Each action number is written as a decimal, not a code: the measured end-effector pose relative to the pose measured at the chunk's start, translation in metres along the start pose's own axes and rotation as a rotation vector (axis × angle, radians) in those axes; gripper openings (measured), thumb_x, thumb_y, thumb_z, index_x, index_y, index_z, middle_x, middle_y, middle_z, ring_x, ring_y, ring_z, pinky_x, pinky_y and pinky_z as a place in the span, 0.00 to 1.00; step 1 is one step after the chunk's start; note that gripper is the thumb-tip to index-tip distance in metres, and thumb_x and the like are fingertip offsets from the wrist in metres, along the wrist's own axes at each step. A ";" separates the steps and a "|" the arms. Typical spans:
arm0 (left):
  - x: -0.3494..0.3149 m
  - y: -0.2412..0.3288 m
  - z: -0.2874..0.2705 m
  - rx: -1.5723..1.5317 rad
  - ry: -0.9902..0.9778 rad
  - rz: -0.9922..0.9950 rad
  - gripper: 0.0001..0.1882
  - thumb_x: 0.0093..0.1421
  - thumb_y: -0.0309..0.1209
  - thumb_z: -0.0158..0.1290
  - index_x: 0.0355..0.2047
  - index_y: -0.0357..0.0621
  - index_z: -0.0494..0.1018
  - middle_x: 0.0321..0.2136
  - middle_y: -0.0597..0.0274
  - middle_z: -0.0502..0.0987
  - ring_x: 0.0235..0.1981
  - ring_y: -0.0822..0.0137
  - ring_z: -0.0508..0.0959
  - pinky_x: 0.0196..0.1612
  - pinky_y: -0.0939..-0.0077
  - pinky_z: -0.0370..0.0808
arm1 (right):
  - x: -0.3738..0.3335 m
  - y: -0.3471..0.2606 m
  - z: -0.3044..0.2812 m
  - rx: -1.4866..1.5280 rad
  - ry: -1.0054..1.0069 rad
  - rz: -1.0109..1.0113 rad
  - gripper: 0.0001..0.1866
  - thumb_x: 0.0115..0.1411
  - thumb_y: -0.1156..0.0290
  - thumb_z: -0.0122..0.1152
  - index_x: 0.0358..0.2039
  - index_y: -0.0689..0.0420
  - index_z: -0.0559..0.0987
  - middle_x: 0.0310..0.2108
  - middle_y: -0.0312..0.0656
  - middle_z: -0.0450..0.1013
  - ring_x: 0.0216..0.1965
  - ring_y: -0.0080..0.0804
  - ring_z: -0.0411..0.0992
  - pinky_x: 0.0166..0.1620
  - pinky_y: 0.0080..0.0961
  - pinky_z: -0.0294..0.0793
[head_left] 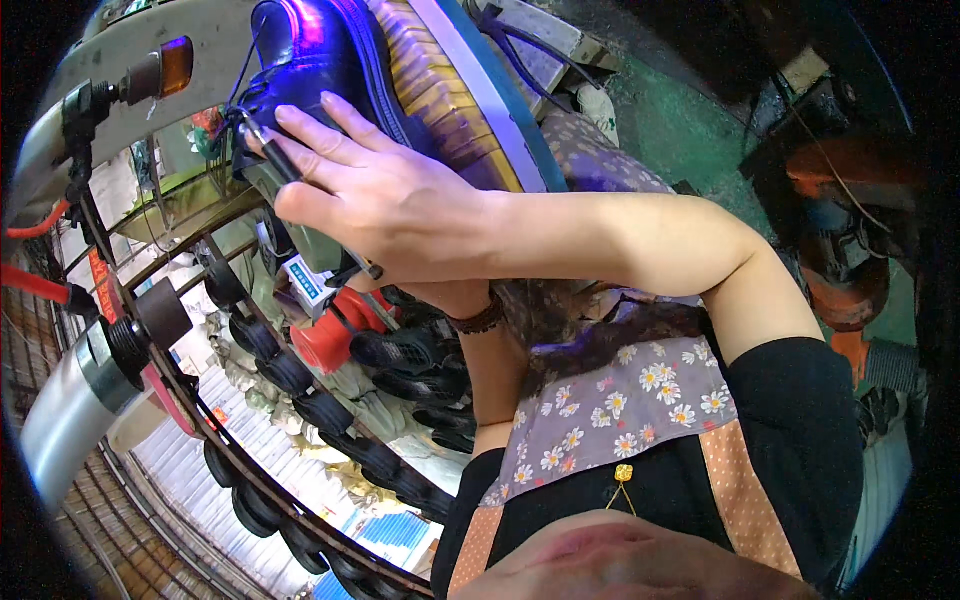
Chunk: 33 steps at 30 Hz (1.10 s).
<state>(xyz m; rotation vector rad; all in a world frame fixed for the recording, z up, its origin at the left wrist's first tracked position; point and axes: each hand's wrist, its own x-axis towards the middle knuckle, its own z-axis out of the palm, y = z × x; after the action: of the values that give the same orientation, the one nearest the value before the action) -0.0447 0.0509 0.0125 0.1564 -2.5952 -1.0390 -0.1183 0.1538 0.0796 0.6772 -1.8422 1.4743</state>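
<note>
Up towards 11 o'clock, a black boot (312, 45) sits with its shaft and stitched edge under a blue-violet glow, a thin dark cord (243, 68) looping along its left side. The right hand (385, 200) comes in from 2 o'clock, back upward, and lies over the boot's lower part. Between its thumb and nearest finger it pinches a slim dark-handled tool (283, 163), the metal tip pointing to 10 o'clock and close to the boot; the other fingers are spread, reaching over the black upper. The left hand (442, 294) lies beneath the right one, mostly hidden, so whether its fingers grip anything I cannot tell; a dark bracelet (482, 319) circles its wrist

Just clockwise of the boot, towards 12, runs a ribbed yellowish surface (445, 85) with a pale edge. A rounded red object (325, 343) shows near 9, beside dark shoes (420, 383). A silver cylinder (85, 405) stands out at 8, and a flowered apron (620, 400) covers the person's front at 4 o'clock
</note>
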 end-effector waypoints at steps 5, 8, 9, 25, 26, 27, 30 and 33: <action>-0.004 0.000 -0.004 0.358 0.050 0.094 0.38 0.65 0.55 0.38 0.67 0.46 0.48 0.65 0.60 0.54 0.63 0.59 0.58 0.63 0.58 0.56 | 0.008 -0.014 0.009 -0.040 0.013 -0.020 0.12 0.54 0.72 0.51 0.40 0.59 0.69 0.53 0.61 0.67 0.62 0.58 0.60 0.65 0.57 0.51; -0.004 0.001 0.004 0.288 0.014 0.104 0.39 0.64 0.56 0.40 0.67 0.46 0.49 0.64 0.58 0.56 0.61 0.57 0.60 0.61 0.57 0.58 | 0.012 -0.017 0.007 -0.108 -0.029 -0.025 0.13 0.55 0.70 0.51 0.41 0.59 0.69 0.54 0.62 0.66 0.62 0.58 0.60 0.65 0.56 0.49; -0.006 0.003 0.005 0.278 0.007 0.100 0.39 0.63 0.57 0.40 0.66 0.46 0.50 0.63 0.58 0.57 0.60 0.57 0.61 0.61 0.57 0.59 | 0.013 -0.019 0.008 -0.144 -0.057 -0.038 0.14 0.55 0.68 0.50 0.41 0.59 0.70 0.54 0.62 0.66 0.61 0.58 0.60 0.65 0.57 0.49; 0.020 0.016 0.006 0.219 0.075 0.115 0.45 0.55 0.61 0.50 0.64 0.45 0.56 0.54 0.47 0.68 0.50 0.46 0.71 0.51 0.54 0.68 | 0.004 -0.016 0.013 -0.253 -0.051 0.301 0.41 0.34 0.57 0.77 0.48 0.55 0.66 0.64 0.56 0.52 0.68 0.61 0.41 0.67 0.56 0.41; 0.022 0.019 0.001 0.223 0.081 0.101 0.45 0.54 0.62 0.51 0.64 0.45 0.56 0.54 0.47 0.69 0.49 0.45 0.72 0.50 0.54 0.68 | 0.007 -0.019 0.015 -0.273 -0.111 0.372 0.41 0.35 0.54 0.76 0.48 0.54 0.66 0.65 0.58 0.51 0.68 0.61 0.41 0.66 0.58 0.40; 0.027 0.026 -0.002 0.223 0.076 0.091 0.45 0.54 0.62 0.51 0.64 0.45 0.57 0.53 0.46 0.70 0.48 0.45 0.72 0.50 0.54 0.69 | 0.015 -0.022 0.016 -0.292 -0.155 0.460 0.41 0.37 0.51 0.76 0.48 0.53 0.66 0.65 0.60 0.49 0.68 0.61 0.40 0.66 0.60 0.39; 0.040 0.042 -0.009 0.184 0.083 0.040 0.47 0.52 0.63 0.53 0.63 0.45 0.58 0.52 0.44 0.72 0.46 0.43 0.74 0.48 0.53 0.71 | 0.036 -0.016 0.000 -0.115 0.082 0.459 0.35 0.38 0.62 0.73 0.43 0.54 0.61 0.63 0.64 0.52 0.66 0.60 0.48 0.66 0.48 0.46; 0.041 0.059 -0.042 0.244 0.187 -0.115 0.48 0.51 0.64 0.55 0.63 0.45 0.59 0.50 0.42 0.74 0.44 0.41 0.76 0.46 0.53 0.72 | 0.071 -0.039 -0.028 0.373 0.265 0.596 0.30 0.43 0.71 0.69 0.42 0.55 0.59 0.50 0.48 0.65 0.50 0.41 0.65 0.56 0.36 0.62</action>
<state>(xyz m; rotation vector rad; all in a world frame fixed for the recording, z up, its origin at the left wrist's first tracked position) -0.0674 0.0570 0.0927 0.4454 -2.5559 -0.7019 -0.1295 0.1728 0.1622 0.0677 -1.6455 2.2072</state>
